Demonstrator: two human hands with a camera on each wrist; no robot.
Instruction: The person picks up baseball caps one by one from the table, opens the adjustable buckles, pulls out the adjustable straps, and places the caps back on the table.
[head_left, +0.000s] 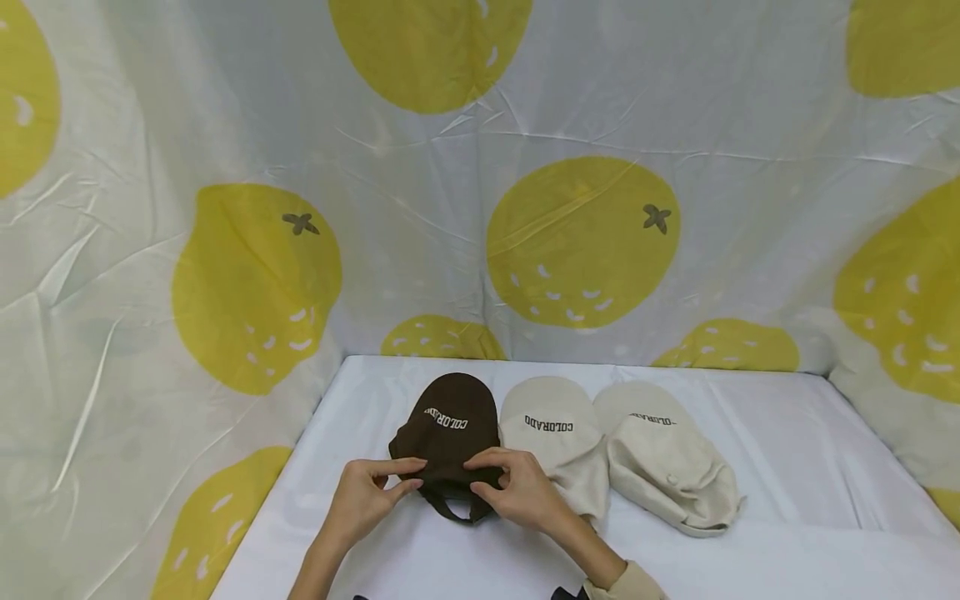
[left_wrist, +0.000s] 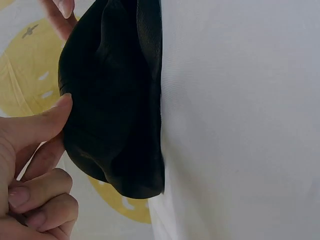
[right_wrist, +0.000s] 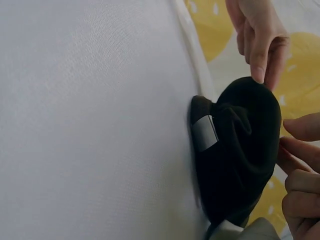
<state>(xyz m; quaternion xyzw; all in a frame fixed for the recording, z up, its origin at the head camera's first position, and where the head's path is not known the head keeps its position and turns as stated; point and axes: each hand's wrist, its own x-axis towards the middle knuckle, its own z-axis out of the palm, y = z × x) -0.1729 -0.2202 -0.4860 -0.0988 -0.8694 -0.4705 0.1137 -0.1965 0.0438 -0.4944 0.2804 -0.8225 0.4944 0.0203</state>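
A dark brown cap [head_left: 450, 433] with white COLORADO lettering lies folded on the white-covered table, its back strap toward the person. At its left side my left hand [head_left: 370, 492] pinches the crown fabric between thumb and index finger. On the opposite side, my right hand [head_left: 521, 490] has thumb and index finger spread, with fingertips right at the cap's edge. A metal buckle [right_wrist: 204, 133] shows on the strap in the right wrist view. Beside the brown cap lies a cream cap [head_left: 551, 417], also lettered COLORADO.
A second cream cap [head_left: 667, 467] lies at the right end of the row, its back part bunched. White cloth [head_left: 750, 550] covers the table. Lemon-printed fabric [head_left: 420, 217] hangs behind the table and along both sides.
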